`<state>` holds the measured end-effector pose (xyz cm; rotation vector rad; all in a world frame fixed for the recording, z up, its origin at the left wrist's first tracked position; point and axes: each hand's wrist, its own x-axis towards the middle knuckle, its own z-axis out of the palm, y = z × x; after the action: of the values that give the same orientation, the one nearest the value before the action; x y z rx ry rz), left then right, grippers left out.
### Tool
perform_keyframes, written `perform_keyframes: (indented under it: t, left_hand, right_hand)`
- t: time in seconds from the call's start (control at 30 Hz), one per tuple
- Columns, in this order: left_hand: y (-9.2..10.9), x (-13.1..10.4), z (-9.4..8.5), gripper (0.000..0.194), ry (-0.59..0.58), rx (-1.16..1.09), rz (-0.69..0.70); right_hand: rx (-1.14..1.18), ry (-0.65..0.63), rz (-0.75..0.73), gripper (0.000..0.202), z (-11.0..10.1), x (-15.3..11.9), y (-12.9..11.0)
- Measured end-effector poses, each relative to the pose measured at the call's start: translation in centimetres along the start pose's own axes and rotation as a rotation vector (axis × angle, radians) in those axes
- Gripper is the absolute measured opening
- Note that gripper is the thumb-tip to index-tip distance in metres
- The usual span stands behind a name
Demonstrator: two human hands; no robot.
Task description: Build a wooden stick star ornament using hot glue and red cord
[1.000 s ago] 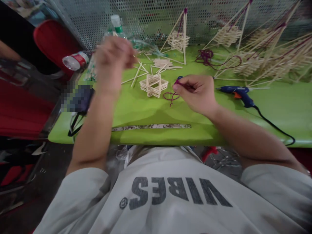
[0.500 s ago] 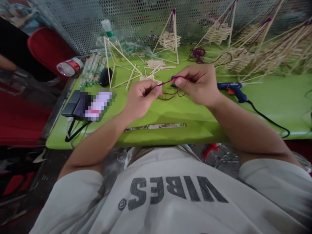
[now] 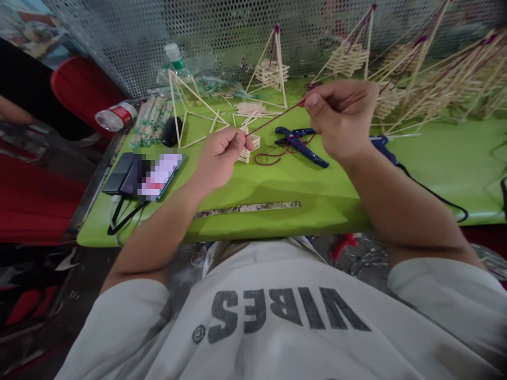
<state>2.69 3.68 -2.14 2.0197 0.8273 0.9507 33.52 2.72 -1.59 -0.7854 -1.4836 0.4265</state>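
Note:
Between my two hands a purple string (image 3: 277,116) runs taut, slanting up to the right. My left hand (image 3: 222,154) pinches its lower end, just beside a small stacked stick piece (image 3: 246,151) on the table. Higher up, my right hand (image 3: 345,117) is closed on the other stretch of the string, to the right. A loose loop of the same string lies on the green table (image 3: 269,184) and passes over blue-handled pliers (image 3: 303,148). Behind my left hand stands an open frame of sticks (image 3: 198,89).
A glue gun (image 3: 383,148) is partly behind my right forearm. Stick pyramids (image 3: 271,71) line the mesh wall. A phone (image 3: 162,177), a power bank (image 3: 119,174), a black mouse (image 3: 171,132) and bottles (image 3: 114,117) are at the left. A flat strip (image 3: 249,208) lies near the front edge.
My right hand has moved up and to the right, drawing the string out longer between my hands. My left hand has shifted slightly left. The pliers are now uncovered.

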Motion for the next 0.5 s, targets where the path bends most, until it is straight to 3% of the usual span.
perform_keyframes:
  t: [0.13,0.37,0.5]
  left_hand:
    - [-0.4,0.1,0.8,0.079,-0.042,-0.228,-0.100]
    - [0.2,-0.7,2.1,0.058,0.120,-0.212,0.122]
    - [1.4,-1.4,3.6,0.067,-0.006,-0.223,0.014]
  right_hand:
    - [-0.052,-0.097,0.000,0.068,0.3,-0.3,0.1]
    - [-0.006,-0.196,0.023,0.053,2.2,-2.1,-1.5]
    - [0.028,-0.326,0.048,0.048,3.8,-3.7,-3.8]
